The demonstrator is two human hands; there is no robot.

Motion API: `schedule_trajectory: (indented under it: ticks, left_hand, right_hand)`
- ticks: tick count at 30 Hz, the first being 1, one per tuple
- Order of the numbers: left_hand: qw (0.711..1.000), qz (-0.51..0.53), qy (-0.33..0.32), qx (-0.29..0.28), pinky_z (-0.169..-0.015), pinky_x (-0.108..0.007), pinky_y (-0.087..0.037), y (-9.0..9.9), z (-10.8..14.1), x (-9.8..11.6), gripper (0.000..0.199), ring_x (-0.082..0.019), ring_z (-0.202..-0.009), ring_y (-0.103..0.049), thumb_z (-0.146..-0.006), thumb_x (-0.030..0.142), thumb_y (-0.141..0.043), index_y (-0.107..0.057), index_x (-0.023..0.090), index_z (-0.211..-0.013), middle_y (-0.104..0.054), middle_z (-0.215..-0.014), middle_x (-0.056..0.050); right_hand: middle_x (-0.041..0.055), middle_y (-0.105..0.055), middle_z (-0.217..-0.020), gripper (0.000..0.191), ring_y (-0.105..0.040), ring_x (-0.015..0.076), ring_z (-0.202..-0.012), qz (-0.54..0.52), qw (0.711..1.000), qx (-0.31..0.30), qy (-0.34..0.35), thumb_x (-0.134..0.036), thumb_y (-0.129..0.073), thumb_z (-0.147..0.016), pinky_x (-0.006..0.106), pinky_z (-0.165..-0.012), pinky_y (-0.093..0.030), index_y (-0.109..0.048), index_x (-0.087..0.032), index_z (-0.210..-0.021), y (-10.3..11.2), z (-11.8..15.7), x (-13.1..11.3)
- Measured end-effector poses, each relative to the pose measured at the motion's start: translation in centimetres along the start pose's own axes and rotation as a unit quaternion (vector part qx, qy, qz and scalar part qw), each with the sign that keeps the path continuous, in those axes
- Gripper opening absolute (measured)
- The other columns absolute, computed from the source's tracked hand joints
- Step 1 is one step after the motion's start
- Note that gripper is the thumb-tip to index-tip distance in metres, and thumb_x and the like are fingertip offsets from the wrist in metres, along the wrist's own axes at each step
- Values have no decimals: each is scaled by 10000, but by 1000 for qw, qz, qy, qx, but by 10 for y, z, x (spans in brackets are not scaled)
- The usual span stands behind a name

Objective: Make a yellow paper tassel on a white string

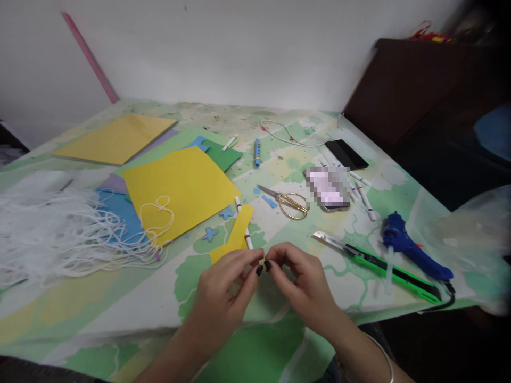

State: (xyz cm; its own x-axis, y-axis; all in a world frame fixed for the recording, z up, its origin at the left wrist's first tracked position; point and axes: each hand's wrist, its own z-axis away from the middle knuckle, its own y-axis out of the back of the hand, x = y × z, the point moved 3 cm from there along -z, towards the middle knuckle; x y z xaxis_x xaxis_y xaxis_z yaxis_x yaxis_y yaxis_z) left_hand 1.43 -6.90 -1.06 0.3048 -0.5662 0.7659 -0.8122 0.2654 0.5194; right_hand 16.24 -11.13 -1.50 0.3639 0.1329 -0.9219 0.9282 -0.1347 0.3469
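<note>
- The scissors with gold handles lie on the table cloth, with the blades a little bit open.
- The left hand is nearer to the person than the scissors, and off to their left. Its thumb and pointing finger are bent in close.
- The right hand is nearer than the scissors too. Its thumb and finger bend in the same way, and the tips of both hands almost meet. Something very tiny may be in there, but I cannot tell if the fingers grip it.
- The yellow strips are left of the scissors and a bit nearer, just past the left hand. One lies across a white marker.
- Blue cut-out shapes lie farther left of the scissors, near the big yellow sheet.
- A heap of white string is far to the left of the scissors, and some loops sit on that sheet.
- A phone is just right of the scissors.
- The green and black cutter, blade out, and the blue glue gun are right of the scissors and nearer.
</note>
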Motion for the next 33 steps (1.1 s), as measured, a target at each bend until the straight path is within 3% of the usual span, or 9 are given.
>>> schedule_trajectory:
  ticks: [7,16,20,26,33]
  left_hand:
    - [997,28,58,-43,-738,-238,-542,-1,4,4,275,-155,-809,-681,-864,182,-547,-619,164,-1129,-714,-1009,-75]
    - [994,60,69,-54,-743,-213,-531,-2,6,4,271,-139,-827,-670,-866,166,-534,-612,182,-1125,-704,-1008,-58]
    - [982,125,127,-67,-731,-224,-543,-5,7,2,251,-166,-895,-666,-862,201,-545,-639,215,-1094,-694,-1048,-57]
    - [905,314,283,-52,-591,-208,-529,-9,10,-2,212,-172,-788,-668,-807,261,-631,-706,234,-1003,-705,-982,-60]
    - [777,522,349,-44,-518,-178,-469,-13,10,-4,218,-139,-676,-602,-735,244,-697,-758,158,-926,-708,-808,-84]
  right_hand:
    - [3,-577,-786,36,-543,127,-703,-22,1000,18,-11,-171,-521,-877,232,-628,-451,-540,-196,-895,0,2,-1]
    - [0,-593,-792,89,-553,119,-724,11,999,37,14,-111,-519,-850,226,-660,-443,-560,-186,-873,2,1,-4]
    - [-16,-553,-742,92,-521,110,-684,2,1000,22,10,-101,-502,-843,211,-625,-418,-533,-187,-830,2,0,-3]
    - [-28,-512,-718,106,-488,105,-658,6,1000,21,14,-87,-504,-823,206,-598,-384,-509,-193,-812,2,2,-2]
    - [-17,-522,-723,63,-499,115,-652,-116,992,-7,-55,-149,-481,-856,226,-593,-401,-498,-194,-816,-1,5,2]
